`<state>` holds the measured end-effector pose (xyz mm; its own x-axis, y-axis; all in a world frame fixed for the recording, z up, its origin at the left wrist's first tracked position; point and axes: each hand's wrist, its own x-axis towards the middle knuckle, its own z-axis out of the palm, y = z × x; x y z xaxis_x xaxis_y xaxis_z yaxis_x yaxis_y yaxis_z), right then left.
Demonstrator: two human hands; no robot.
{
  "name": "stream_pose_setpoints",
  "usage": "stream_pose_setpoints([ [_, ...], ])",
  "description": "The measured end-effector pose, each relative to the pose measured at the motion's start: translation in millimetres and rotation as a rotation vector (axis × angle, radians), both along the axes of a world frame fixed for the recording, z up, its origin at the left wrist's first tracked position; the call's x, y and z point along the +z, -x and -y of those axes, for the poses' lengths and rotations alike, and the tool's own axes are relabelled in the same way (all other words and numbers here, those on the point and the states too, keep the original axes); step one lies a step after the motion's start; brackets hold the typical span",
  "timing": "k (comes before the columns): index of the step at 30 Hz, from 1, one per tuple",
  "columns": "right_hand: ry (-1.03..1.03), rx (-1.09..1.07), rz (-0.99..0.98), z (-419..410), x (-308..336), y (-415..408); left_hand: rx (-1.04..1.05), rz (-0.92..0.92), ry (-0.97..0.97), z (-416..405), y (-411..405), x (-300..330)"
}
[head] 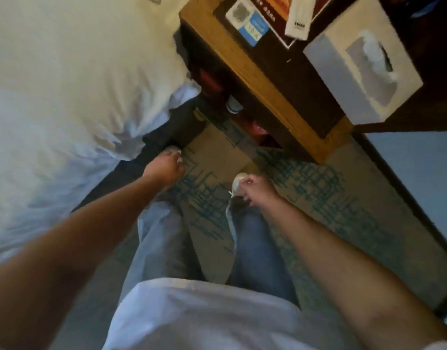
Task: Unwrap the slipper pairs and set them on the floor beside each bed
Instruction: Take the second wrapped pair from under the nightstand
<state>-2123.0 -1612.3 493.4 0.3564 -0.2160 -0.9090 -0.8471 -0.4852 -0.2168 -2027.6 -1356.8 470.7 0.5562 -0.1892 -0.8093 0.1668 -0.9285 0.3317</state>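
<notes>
Standing between beds: your left hand (167, 168) and right hand (255, 189) each pinch one thin pale fabric slipper (239, 184); light, floppy, so grip heels.

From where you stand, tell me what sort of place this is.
Most likely a hotel guest room. A bed with white linen stands beside a wooden nightstand carrying a tissue box and printed cards, over patterned carpet.

Wooden nightstand (275, 102) bearing a white tissue box (343, 79); perhaps leaflets (252, 24) alongside; patterned carpet (331, 188) below
</notes>
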Motion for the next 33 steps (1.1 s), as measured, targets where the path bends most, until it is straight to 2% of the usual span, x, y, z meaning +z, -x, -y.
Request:
stream_pose_setpoints([
  [1, -0.014, 0.010, -0.015, -1, -3, 0, -0.076, 0.035, -0.005, 0, -7, 1],
  [3, 0.015, 0.259, -0.011, 22, -45, -3, 0.043, 0.097, -0.035, 15, 18, -43],
  [4, 0.035, 0.260, -0.001, 25, -51, -6, -0.006, 0.128, -0.033, 16, 13, -42],
  [6, 0.064, 0.343, 0.020, 38, -98, -8, 0.042, 0.164, -0.070, 25, 37, -80],
  [7, 0.094, 0.339, 0.039, 42, -100, -14, 0.018, 0.187, -0.076, 26, 34, -78],
  [9, 0.120, 0.328, 0.083, 53, -148, -17, -0.021, 0.233, -0.086, 29, 48, -123],
  [13, 0.073, 0.386, 0.097, 60, -196, -49, -0.107, 0.324, -0.075, 12, 51, -175],
  [15, 0.089, 0.480, 0.044, 68, -238, -54, -0.145, 0.337, -0.058, 13, 57, -228],
  [16, 0.080, 0.535, 0.012, 70, -238, -57, -0.137, 0.322, -0.058, 14, 58, -230],
  [17, 0.109, 0.609, 0.023, 71, -263, -63, -0.132, 0.343, -0.053, 12, 60, -266],
  [21, 0.149, 0.629, 0.206, 73, -322, -94, -0.126, 0.421, -0.074, 3, 62, -350],
  [22, 0.147, 0.607, 0.233, 75, -321, -100, -0.115, 0.439, -0.077, 4, 63, -353],
  [23, 0.179, 0.615, 0.292, 73, -347, -106, -0.109, 0.475, -0.092, -1, 64, -387],
  [25, 0.285, 0.687, 0.410, 73, -368, -121, -0.096, 0.470, -0.144, 0, 64, -419],
  [27, 0.446, 0.800, 0.572, 69, -410, -142, -0.072, 0.500, -0.168, -8, 59, -477],
  [28, 0.496, 0.839, 0.604, 70, -409, -153, -0.067, 0.498, -0.182, -9, 58, -480],
  [33, 0.612, 0.887, 0.770, 69, -466, -182, -0.005, 0.488, -0.237, -20, 72, -551],
])
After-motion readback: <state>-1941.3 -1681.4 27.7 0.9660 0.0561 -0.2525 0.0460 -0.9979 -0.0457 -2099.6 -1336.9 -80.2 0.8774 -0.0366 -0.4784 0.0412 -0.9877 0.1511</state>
